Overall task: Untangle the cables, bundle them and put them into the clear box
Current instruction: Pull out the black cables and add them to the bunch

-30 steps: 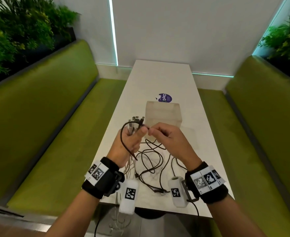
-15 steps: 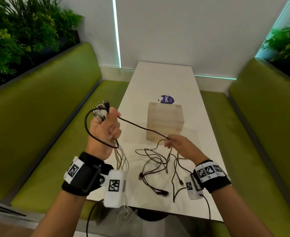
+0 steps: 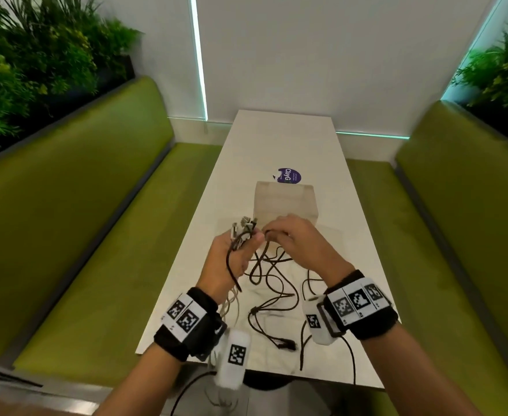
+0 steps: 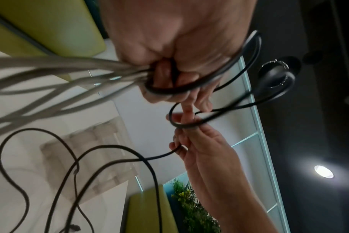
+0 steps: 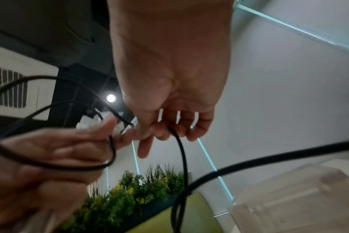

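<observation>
My left hand (image 3: 240, 250) grips a bunch of cables: several white ones (image 4: 74, 69) and loops of a black cable (image 4: 189, 89), with their plugs (image 3: 243, 225) sticking up above the fist. My right hand (image 3: 288, 235) is close beside it and pinches the same black cable (image 5: 179, 141) between thumb and fingers. The rest of the black cable (image 3: 276, 283) lies in loose tangled loops on the white table (image 3: 276, 139) under both hands. The clear box (image 3: 285, 202) stands just beyond the hands.
A purple round sticker (image 3: 288, 176) lies on the table behind the box. Green benches (image 3: 97, 235) run along both sides of the narrow table, with plants (image 3: 37, 55) above them. White cables hang over the near table edge.
My left hand has come back down and right from its raised spot at the left. My right hand rose off the table to meet it, and the stretched black cable went slack.
</observation>
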`<state>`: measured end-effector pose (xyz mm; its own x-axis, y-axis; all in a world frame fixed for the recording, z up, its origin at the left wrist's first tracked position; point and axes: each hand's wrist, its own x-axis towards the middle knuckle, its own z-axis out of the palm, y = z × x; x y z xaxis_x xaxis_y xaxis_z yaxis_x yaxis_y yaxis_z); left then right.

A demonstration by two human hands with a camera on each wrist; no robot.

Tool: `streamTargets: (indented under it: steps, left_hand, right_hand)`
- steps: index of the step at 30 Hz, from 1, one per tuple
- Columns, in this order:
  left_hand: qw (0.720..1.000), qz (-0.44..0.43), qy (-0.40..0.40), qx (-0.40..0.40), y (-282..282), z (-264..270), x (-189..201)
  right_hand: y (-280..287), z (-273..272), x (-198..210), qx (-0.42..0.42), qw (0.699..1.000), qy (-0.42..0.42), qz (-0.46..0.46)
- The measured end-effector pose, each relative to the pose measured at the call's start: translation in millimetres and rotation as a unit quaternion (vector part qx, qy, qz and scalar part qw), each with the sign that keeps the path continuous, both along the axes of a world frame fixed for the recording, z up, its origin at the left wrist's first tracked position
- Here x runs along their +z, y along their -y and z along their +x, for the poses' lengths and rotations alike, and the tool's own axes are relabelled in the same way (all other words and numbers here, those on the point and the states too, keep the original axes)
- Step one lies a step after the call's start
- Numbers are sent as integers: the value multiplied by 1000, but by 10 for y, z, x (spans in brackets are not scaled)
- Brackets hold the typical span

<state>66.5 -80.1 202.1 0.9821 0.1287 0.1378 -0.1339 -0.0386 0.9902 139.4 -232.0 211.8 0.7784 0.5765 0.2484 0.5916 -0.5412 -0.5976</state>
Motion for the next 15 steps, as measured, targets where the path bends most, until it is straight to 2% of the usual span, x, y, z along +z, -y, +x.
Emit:
streamTargets:
  steps: [3,7,11,15]
  left_hand:
    - [999,-20,26,-17,32,-2,24]
    - [998,-2,33,-56,75,-54,82]
    - [998,-13,55,-26,43,-9,89]
    - [996,-79,36,3,-44,40,42]
  right_hand:
    - [2,-20,31,-14,998,-56,21]
    - [8,-4,44,-8,993,-115,29]
    - [-34,-32,30,9,995,-96,38]
    - [-66,-4,-26,3,994,-102,32]
